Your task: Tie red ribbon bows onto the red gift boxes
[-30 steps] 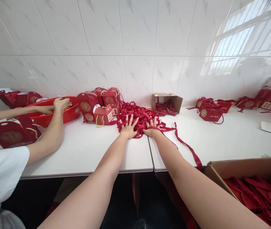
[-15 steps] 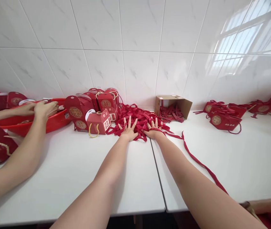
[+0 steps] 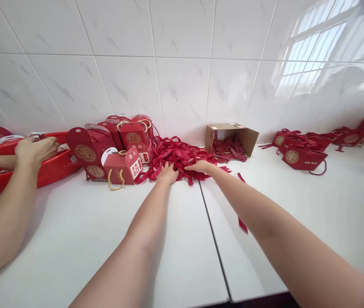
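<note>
A tangled heap of dark red ribbons lies on the white table near the wall. At its front left edge my left hand rests on the ribbons, fingers bent and a little apart, fingertips partly sunk in. My right hand presses sideways against the heap's right side, its fingers stretched toward the left. Neither hand has a clear grip on a ribbon. A loose ribbon end lies by my right forearm, which hides part of that strip.
Red gift boxes with rope handles stand left of the heap. A cardboard box on its side holds more red strips. Several ribbon-tied boxes sit at right. At left, another person's hand works over a red basin.
Both hands were spread flat on the heap. Now the left fingers have bent and the right hand has turned sideways, pointing left. The loose ribbon has shifted, and the view has swung slightly right.
</note>
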`<state>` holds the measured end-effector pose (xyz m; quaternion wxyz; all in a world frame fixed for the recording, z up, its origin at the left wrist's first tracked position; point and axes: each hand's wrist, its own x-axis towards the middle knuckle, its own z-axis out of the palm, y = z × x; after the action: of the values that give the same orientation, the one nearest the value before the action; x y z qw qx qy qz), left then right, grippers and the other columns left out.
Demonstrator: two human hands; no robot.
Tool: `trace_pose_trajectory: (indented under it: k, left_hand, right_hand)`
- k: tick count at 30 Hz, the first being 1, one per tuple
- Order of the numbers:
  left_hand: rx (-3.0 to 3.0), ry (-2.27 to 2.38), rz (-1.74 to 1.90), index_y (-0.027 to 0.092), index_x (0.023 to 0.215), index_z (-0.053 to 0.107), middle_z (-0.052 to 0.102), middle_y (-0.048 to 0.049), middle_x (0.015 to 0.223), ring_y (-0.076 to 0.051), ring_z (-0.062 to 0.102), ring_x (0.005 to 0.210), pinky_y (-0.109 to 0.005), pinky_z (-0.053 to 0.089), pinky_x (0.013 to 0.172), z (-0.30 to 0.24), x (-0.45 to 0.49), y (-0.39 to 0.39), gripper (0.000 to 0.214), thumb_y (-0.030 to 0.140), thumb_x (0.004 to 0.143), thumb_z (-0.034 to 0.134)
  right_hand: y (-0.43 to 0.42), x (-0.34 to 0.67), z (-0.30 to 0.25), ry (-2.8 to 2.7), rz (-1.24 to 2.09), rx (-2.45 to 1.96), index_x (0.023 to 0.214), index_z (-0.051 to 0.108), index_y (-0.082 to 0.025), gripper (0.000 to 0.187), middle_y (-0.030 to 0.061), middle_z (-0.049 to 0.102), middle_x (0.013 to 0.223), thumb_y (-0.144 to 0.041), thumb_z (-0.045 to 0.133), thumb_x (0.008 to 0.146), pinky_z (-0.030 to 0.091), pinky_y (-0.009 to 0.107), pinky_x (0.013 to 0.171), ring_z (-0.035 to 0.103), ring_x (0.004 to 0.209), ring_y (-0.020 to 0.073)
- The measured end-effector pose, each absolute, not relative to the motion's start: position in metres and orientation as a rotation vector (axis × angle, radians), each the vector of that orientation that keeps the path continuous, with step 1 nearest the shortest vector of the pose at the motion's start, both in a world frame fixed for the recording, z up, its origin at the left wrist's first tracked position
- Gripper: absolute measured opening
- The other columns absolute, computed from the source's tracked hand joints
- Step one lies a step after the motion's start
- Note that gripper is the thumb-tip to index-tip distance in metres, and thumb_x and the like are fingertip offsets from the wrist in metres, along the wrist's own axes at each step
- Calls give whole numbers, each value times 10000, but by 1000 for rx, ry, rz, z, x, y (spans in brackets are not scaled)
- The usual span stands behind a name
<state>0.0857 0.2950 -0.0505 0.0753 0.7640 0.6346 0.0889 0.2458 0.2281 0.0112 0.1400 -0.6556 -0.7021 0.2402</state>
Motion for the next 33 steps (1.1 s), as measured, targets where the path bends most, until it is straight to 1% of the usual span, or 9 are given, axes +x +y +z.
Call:
trace_pose_trajectory:
  k: [3, 7, 10, 12, 17, 19, 23, 26, 33]
  left_hand:
    - [2277, 1906, 306, 273, 1416, 340, 221, -69, 1537, -402, 163, 1387, -636, 116, 1084, -50, 86, 295, 643, 512, 819, 337]
    - [2275, 1940, 408, 276, 1385, 402, 212, -49, 1539, -411, 12, 1403, -632, 35, 1096, -51, 85, 297, 643, 518, 790, 394]
    - [2294, 1956, 505, 270, 1379, 401, 222, -53, 1532, -416, -3, 1402, -621, -12, 1101, -49, 85, 292, 648, 494, 772, 444]
    - [2328, 1945, 593, 236, 1369, 403, 251, -82, 1512, -403, 19, 1404, -600, -1, 1113, -46, 84, 285, 637, 448, 772, 463]
    - [2465, 1816, 828, 210, 1268, 478, 387, -61, 1421, -331, 81, 1404, -464, 80, 1165, -38, 79, 253, 524, 371, 770, 494]
    - [2493, 1783, 879, 209, 1281, 455, 424, -50, 1395, -318, 162, 1386, -433, 153, 1157, -38, 74, 238, 523, 351, 778, 485]
    - [2491, 1828, 896, 124, 1363, 340, 330, -132, 1456, -329, 406, 1256, -436, 389, 1007, -44, 64, 206, 595, 280, 796, 436]
    - [2643, 1692, 830, 128, 1342, 371, 316, -152, 1457, -308, 485, 1187, -403, 448, 922, -49, 56, 178, 569, 240, 788, 444]
    - [2983, 959, 638, 203, 1105, 545, 612, -65, 1022, -187, 596, 892, -299, 490, 764, -45, 52, 143, 326, 131, 824, 397]
  right_hand:
    - [212, 267, 65, -2090, 905, -1906, 1046, 626, -2, 583, 148, 655, 1136, -493, 623, 730, 457, 340, 880, 603, 1010, 190]
    - [195, 308, 149, -2073, 990, -2092, 816, 556, 171, 687, 213, 664, 990, -493, 379, 818, 446, 401, 812, 592, 1002, 205]
    - [179, 342, 196, -1958, 889, -2393, 679, 522, 194, 723, 232, 656, 906, -429, 194, 843, 446, 408, 725, 618, 931, 219]
    - [161, 361, 206, -1830, 636, -2668, 623, 545, 153, 715, 225, 671, 839, -450, 215, 822, 441, 439, 700, 646, 845, 225]
    - [80, 371, 130, -1881, 495, -2711, 549, 635, -78, 465, 171, 696, 697, -512, 581, 707, 481, 396, 680, 667, 631, 196]
    - [50, 370, 75, -1949, 441, -2627, 558, 636, -153, 319, 165, 701, 766, -450, 726, 630, 483, 384, 704, 662, 694, 231]
    - [31, 382, -18, -1907, 207, -2430, 728, 571, -208, 193, 118, 655, 818, -388, 542, 793, 454, 369, 652, 627, 731, 259]
    - [45, 388, -44, -1886, 261, -2329, 790, 506, -227, 106, 95, 630, 824, -276, 424, 837, 441, 362, 673, 600, 724, 239]
    - [92, 344, -26, -1932, 510, -1923, 578, 456, -226, 147, 61, 590, 705, -234, 518, 710, 408, 342, 638, 540, 663, 210]
